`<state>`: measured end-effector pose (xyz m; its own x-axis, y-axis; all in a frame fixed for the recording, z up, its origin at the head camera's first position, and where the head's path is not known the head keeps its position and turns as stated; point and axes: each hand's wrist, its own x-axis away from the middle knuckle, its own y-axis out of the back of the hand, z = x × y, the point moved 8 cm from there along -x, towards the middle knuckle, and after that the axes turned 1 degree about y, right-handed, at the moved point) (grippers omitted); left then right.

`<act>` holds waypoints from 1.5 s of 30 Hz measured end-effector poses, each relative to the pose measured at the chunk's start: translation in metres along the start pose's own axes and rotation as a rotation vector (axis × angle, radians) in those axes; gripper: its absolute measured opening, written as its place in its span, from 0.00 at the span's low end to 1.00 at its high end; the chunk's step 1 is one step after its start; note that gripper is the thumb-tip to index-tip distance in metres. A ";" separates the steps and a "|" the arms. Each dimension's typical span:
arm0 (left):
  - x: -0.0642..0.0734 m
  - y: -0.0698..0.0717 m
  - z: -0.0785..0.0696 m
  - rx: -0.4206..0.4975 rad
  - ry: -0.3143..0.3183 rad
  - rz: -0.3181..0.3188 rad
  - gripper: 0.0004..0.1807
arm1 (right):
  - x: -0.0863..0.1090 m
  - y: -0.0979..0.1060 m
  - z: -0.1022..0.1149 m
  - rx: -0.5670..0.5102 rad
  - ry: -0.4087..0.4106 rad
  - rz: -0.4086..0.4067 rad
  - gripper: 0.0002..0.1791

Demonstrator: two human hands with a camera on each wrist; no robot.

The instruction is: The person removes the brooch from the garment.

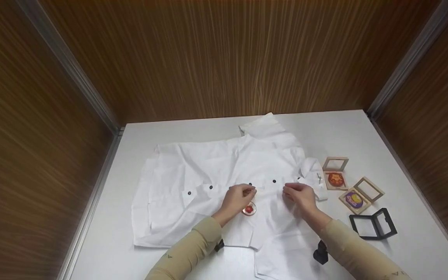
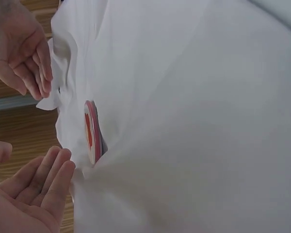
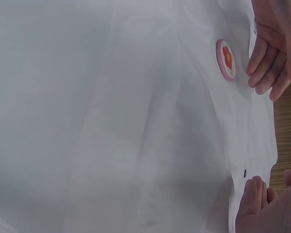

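Note:
A white shirt [image 1: 212, 159] with a row of dark buttons lies spread on the table. On its front sits a round badge [image 1: 249, 209] with a red flower, its rim pink in the right wrist view. My left hand [image 1: 236, 199] hovers just above the badge, near the button row. In the left wrist view, this hand's fingers [image 2: 53, 170] are gently bent and apart from the thumb, holding nothing. My right hand [image 1: 301, 195] is over the shirt near the collar-side buttons. Its fingers [image 3: 252, 194] are loosely bent, with nothing visible between them and the thumb.
To the right stand two opened wooden frames, one with a red round piece [image 1: 336, 179], the other with a purple and yellow piece [image 1: 354, 199]. An opened black frame [image 1: 375, 226] lies nearer. Brown wood-grain panels [image 1: 224, 58] enclose the white table [image 1: 103, 217] on three sides.

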<state>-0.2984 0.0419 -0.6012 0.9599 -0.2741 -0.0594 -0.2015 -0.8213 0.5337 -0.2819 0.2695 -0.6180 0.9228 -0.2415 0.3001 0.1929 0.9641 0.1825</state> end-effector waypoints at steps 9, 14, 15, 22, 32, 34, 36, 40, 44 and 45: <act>0.000 0.009 0.007 0.013 0.013 -0.030 0.13 | 0.000 -0.014 0.002 0.070 0.053 0.025 0.20; 0.001 0.014 0.010 0.015 0.034 -0.042 0.14 | -0.001 -0.025 0.002 0.074 0.080 0.044 0.19; 0.002 0.015 0.011 0.016 0.036 -0.043 0.14 | -0.001 -0.027 0.002 0.071 0.079 0.047 0.19; 0.005 0.020 0.016 -0.006 0.053 -0.050 0.12 | 0.004 -0.038 0.003 0.050 0.063 0.061 0.19; 0.011 0.025 0.023 -0.048 0.044 -0.033 0.11 | 0.009 -0.053 0.001 0.091 0.083 0.117 0.18; 0.012 0.025 0.024 -0.065 0.045 -0.023 0.10 | 0.010 -0.055 0.000 0.116 0.091 0.123 0.16; 0.012 0.025 0.025 -0.088 0.044 -0.013 0.10 | 0.011 -0.057 -0.001 0.144 0.104 0.127 0.16; 0.014 0.024 0.027 -0.136 0.043 0.003 0.09 | 0.012 -0.061 -0.001 0.180 0.129 0.145 0.15; 0.017 0.023 0.028 -0.178 0.045 0.011 0.09 | 0.014 -0.067 -0.002 0.172 0.131 0.175 0.15; 0.017 0.022 0.029 -0.189 0.048 0.012 0.09 | 0.015 -0.069 -0.003 0.177 0.135 0.179 0.15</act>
<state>-0.2918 0.0041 -0.6148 0.9667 -0.2554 -0.0148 -0.1768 -0.7087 0.6830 -0.2803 0.2001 -0.6285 0.9754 -0.0409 0.2167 -0.0270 0.9530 0.3018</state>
